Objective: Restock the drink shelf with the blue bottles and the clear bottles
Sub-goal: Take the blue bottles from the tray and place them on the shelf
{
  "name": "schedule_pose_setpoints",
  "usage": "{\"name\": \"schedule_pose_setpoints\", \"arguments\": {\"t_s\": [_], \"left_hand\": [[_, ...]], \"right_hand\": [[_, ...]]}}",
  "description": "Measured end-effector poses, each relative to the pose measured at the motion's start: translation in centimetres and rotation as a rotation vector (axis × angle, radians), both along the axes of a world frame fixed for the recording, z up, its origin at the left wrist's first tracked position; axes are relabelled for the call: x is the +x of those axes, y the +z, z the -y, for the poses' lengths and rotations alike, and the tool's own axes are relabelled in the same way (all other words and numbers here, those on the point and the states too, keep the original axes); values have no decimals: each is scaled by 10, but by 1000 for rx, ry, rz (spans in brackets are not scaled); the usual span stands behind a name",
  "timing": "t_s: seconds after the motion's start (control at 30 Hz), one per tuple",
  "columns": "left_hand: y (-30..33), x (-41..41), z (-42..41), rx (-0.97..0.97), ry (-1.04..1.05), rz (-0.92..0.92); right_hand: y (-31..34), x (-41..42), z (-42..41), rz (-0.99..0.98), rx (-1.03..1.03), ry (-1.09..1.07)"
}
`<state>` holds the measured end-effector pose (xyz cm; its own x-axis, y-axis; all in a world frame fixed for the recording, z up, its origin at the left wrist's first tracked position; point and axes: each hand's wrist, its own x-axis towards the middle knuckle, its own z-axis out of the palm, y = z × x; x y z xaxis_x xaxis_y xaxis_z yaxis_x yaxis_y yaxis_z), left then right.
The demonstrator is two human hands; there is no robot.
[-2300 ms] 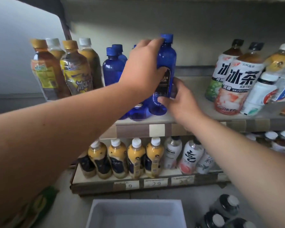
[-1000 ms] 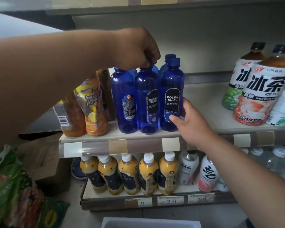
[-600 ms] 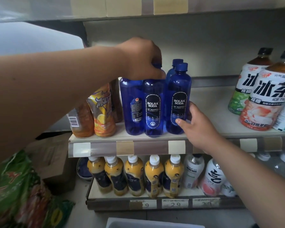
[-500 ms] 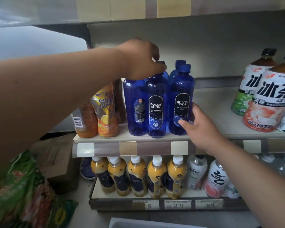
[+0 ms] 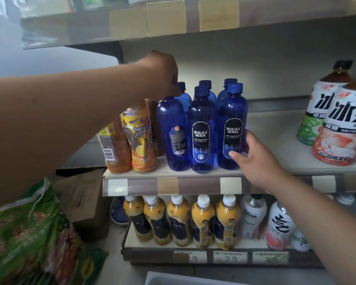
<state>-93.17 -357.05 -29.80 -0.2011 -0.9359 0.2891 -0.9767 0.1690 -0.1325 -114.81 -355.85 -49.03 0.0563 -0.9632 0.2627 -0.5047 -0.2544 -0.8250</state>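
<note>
Several blue bottles stand upright in a tight group on the middle shelf (image 5: 275, 161). The front row holds a left blue bottle (image 5: 172, 132) with its label turned sideways, a middle blue bottle (image 5: 201, 130) and a right blue bottle (image 5: 232, 128), both reading BOLSA SODA. My left hand (image 5: 162, 73) grips the cap of the left front bottle from above. My right hand (image 5: 255, 159) holds the lower right side of the right front bottle. No clear bottles are seen plainly.
Orange tea bottles (image 5: 140, 138) stand left of the blue group, large iced tea bottles (image 5: 343, 124) at the far right. Yellow bottles (image 5: 201, 223) fill the lower shelf. A white bin (image 5: 173, 279) lies below, a green bag (image 5: 28, 233) and cardboard box (image 5: 84, 200) at the left.
My left hand has shifted from the middle front bottle's cap to the left front bottle's cap. My right hand stays on the right bottle. The view has moved closer.
</note>
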Motion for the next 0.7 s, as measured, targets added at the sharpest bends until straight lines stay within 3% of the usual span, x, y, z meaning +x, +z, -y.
{"name": "schedule_pose_setpoints", "arguments": {"t_s": [0.17, 0.53, 0.6, 0.7], "left_hand": [[9, 12, -4, 102, 12, -149], [3, 21, -7, 276, -187, -489], [-1, 17, -6, 231, -188, -445], [-12, 13, -5, 91, -101, -173]], "right_hand": [[1, 0, -1, 2, -4, 6], [-3, 1, 1, 25, 17, 16], [-3, 1, 2, 22, 10, 16], [-2, 2, 2, 34, 4, 14]]}}
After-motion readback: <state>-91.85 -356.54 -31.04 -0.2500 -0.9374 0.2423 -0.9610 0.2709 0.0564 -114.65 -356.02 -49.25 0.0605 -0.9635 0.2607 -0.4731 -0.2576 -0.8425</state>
